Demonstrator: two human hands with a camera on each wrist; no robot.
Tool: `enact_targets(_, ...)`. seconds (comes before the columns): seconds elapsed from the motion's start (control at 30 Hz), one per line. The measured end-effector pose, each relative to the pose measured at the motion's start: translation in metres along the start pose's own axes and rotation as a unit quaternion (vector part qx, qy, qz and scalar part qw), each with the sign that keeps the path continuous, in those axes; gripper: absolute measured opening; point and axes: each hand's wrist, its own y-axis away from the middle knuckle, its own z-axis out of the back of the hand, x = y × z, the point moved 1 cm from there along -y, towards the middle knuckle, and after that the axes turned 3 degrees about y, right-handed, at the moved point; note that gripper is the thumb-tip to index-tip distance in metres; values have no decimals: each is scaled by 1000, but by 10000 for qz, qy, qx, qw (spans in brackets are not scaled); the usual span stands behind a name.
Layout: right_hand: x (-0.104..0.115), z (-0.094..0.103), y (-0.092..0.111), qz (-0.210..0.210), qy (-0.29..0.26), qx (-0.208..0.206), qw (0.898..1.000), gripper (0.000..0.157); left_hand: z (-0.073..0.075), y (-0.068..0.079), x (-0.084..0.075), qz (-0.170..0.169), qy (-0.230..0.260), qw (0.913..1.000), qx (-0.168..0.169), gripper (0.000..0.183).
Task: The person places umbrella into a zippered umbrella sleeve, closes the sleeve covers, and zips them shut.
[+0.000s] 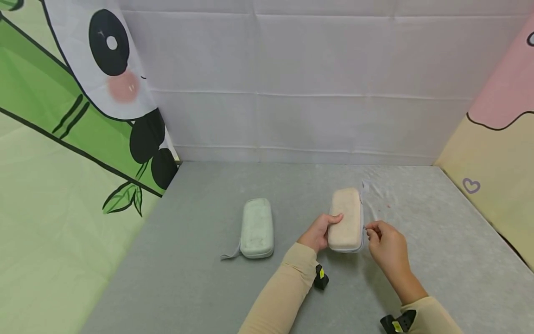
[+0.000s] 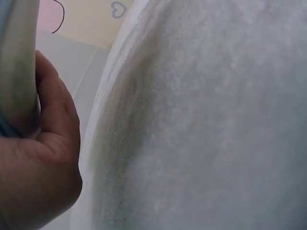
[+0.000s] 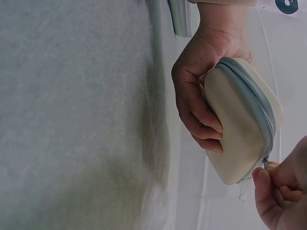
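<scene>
A cream zip case [image 1: 345,218] with a grey-blue zipper is held above the table by my left hand [image 1: 319,232], its thumb on the top face. In the right wrist view, the left fingers [image 3: 204,120] curl under the case [image 3: 235,129]. My right hand [image 1: 388,246] pinches the zipper pull [image 3: 266,160] at the case's right side. The zipper looks closed along the stretch that shows. In the left wrist view only part of the left hand [image 2: 43,158] and the case's edge [image 2: 19,72] appear.
A pale green zip case [image 1: 257,228] with a grey strap [image 1: 231,255] lies on the grey cloth-covered table [image 1: 187,283], left of the hands. A white cloth wall [image 1: 292,93] stands behind. Printed cloths hang at the left [image 1: 50,208] and right [image 1: 492,162].
</scene>
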Motion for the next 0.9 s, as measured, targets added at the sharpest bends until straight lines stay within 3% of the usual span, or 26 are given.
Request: enact_targets(0.9, 3, 1, 5, 25, 10, 163, 9999, 11, 0, 0, -1, -59, 60, 9992, -402, 30)
